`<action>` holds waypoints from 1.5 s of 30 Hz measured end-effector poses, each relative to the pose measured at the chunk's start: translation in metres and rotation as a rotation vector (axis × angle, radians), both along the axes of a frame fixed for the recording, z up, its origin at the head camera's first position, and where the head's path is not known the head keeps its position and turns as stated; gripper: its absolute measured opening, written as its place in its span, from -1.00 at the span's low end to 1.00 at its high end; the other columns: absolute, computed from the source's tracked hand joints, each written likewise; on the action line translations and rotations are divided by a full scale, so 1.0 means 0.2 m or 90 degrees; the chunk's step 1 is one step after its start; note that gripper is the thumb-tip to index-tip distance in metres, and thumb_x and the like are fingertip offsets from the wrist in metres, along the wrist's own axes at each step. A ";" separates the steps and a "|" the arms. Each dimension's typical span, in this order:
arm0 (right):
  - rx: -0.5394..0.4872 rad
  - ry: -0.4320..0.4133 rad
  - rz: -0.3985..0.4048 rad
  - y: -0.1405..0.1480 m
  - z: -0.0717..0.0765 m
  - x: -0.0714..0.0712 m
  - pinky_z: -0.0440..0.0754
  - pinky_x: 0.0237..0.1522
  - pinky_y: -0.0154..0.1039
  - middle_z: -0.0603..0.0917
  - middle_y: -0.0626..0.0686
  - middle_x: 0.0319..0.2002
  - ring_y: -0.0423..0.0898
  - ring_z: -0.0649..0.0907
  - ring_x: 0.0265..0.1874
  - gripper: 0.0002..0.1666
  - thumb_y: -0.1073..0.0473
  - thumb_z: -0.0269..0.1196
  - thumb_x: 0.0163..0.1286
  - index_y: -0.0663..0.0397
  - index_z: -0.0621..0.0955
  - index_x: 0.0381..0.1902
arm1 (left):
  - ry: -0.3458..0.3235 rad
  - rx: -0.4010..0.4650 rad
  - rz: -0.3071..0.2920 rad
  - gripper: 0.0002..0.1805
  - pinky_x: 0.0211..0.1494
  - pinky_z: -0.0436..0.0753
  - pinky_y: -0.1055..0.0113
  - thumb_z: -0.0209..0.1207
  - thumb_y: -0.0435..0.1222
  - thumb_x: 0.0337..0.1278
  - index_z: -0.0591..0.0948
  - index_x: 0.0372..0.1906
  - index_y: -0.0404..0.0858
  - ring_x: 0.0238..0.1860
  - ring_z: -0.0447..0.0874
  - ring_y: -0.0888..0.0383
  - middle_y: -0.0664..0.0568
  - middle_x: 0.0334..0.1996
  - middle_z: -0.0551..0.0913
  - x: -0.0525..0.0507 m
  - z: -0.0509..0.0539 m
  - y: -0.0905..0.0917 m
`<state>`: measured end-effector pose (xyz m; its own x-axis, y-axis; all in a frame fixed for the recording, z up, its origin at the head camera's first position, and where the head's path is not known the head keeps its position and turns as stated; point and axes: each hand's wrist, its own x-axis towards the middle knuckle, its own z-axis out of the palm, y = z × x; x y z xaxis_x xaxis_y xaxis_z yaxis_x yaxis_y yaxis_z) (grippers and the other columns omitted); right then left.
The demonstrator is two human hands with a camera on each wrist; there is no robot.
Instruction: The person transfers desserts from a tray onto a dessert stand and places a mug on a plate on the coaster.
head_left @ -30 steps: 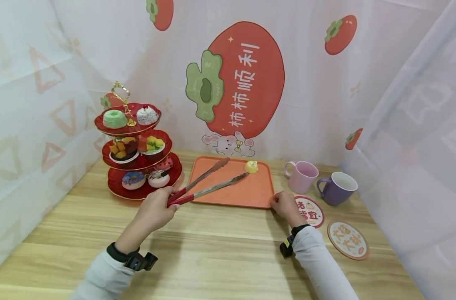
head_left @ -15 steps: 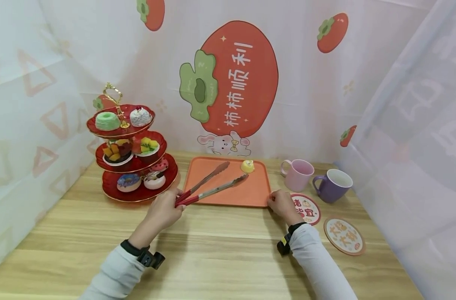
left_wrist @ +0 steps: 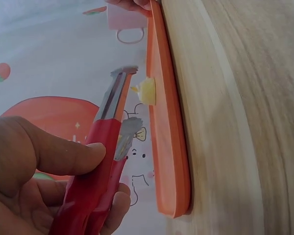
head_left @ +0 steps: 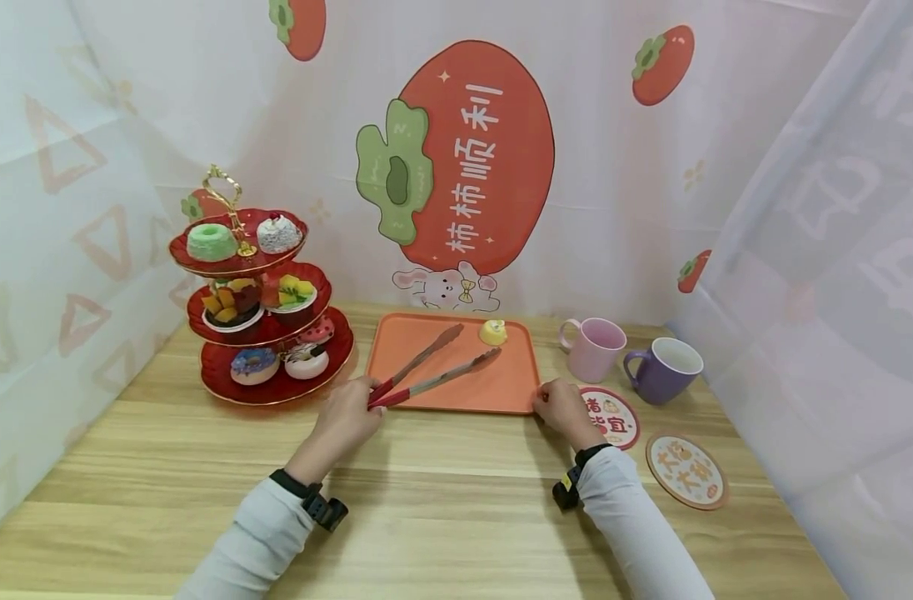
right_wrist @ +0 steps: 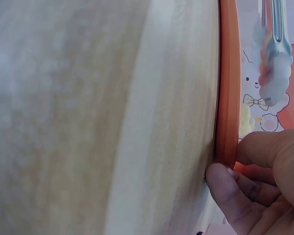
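Observation:
My left hand (head_left: 346, 421) holds a pair of tongs (head_left: 445, 377) by the red handles, thumb on one side and fingers on the other in the left wrist view. The metal arms stand apart over the orange tray (head_left: 486, 396), with nothing between their tips. A small yellow cake (head_left: 492, 333) sits near the tray's far right corner, just beyond the tong tips. At the near right corner my right hand (head_left: 565, 410) pinches the tray's rim (right_wrist: 229, 88) between thumb and finger, as the right wrist view shows.
Left of the tray stands a red three-tier stand (head_left: 224, 392) carrying several cakes and donuts. A pink mug (head_left: 597, 350) and a purple mug (head_left: 662, 371) stand to the right. Two round coasters, one red-rimmed (head_left: 614, 419) and one brown-rimmed (head_left: 687, 472), lie nearer.
My left hand has moved right with the tongs, whose tips now lie farther over the tray, closer to the yellow cake. The right hand stays at the tray corner; the head view shifted slightly.

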<state>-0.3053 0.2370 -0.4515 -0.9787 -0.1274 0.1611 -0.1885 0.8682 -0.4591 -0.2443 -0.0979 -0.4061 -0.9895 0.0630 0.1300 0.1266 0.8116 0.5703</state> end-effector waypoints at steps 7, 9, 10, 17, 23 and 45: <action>-0.009 0.002 -0.003 0.00 0.00 -0.01 0.33 -0.63 -0.30 0.38 -0.08 -0.79 -0.17 0.42 -0.76 -0.63 0.35 0.22 0.14 0.06 0.41 -0.79 | -0.003 0.005 0.015 -0.74 -0.26 0.45 0.09 0.26 -0.40 -0.04 0.58 -0.17 -0.36 -0.36 0.51 -0.02 -0.08 -0.43 0.57 -0.07 -0.03 0.06; -0.010 0.002 -0.001 0.00 0.00 -0.01 0.33 -0.63 -0.30 0.38 -0.08 -0.79 -0.17 0.42 -0.76 -0.63 0.35 0.22 0.14 0.06 0.41 -0.80 | -0.006 0.009 0.020 -0.77 -0.26 0.45 0.08 0.26 -0.40 -0.04 0.58 -0.20 -0.36 -0.36 0.50 -0.04 -0.07 -0.44 0.56 -0.09 -0.04 0.07; -0.010 0.003 -0.001 0.00 0.00 0.00 0.33 -0.63 -0.30 0.38 -0.08 -0.79 -0.17 0.42 -0.76 -0.63 0.36 0.22 0.14 0.06 0.41 -0.80 | -0.009 0.012 0.021 -0.76 -0.25 0.44 0.08 0.25 -0.41 -0.05 0.58 -0.20 -0.36 -0.36 0.50 -0.04 -0.07 -0.43 0.57 -0.10 -0.05 0.08; -0.004 0.010 0.002 0.00 0.01 0.01 0.34 -0.61 -0.29 0.38 -0.09 -0.78 -0.16 0.42 -0.74 -0.62 0.34 0.23 0.14 0.05 0.42 -0.80 | -0.044 0.017 0.027 -0.84 -0.32 0.46 0.13 0.23 -0.39 0.01 0.57 -0.26 -0.34 -0.41 0.50 0.00 -0.05 -0.48 0.54 -0.15 -0.06 0.13; -0.012 0.011 0.003 0.00 0.01 0.00 0.34 -0.62 -0.29 0.39 -0.09 -0.78 -0.16 0.42 -0.74 -0.64 0.37 0.22 0.13 0.05 0.42 -0.80 | -0.049 0.024 0.025 -0.84 -0.33 0.47 0.15 0.24 -0.41 0.00 0.57 -0.26 -0.34 -0.41 0.50 0.01 -0.05 -0.46 0.54 -0.18 -0.06 0.18; 0.004 0.046 0.028 0.01 -0.01 0.00 0.32 -0.64 -0.29 0.38 -0.14 -0.83 -0.19 0.40 -0.78 -0.63 0.36 0.23 0.11 0.03 0.43 -0.81 | 0.007 0.001 0.033 -0.88 -0.40 0.49 0.18 0.18 -0.42 0.04 0.59 -0.27 -0.29 -0.47 0.53 0.04 -0.06 -0.48 0.57 -0.21 -0.07 0.27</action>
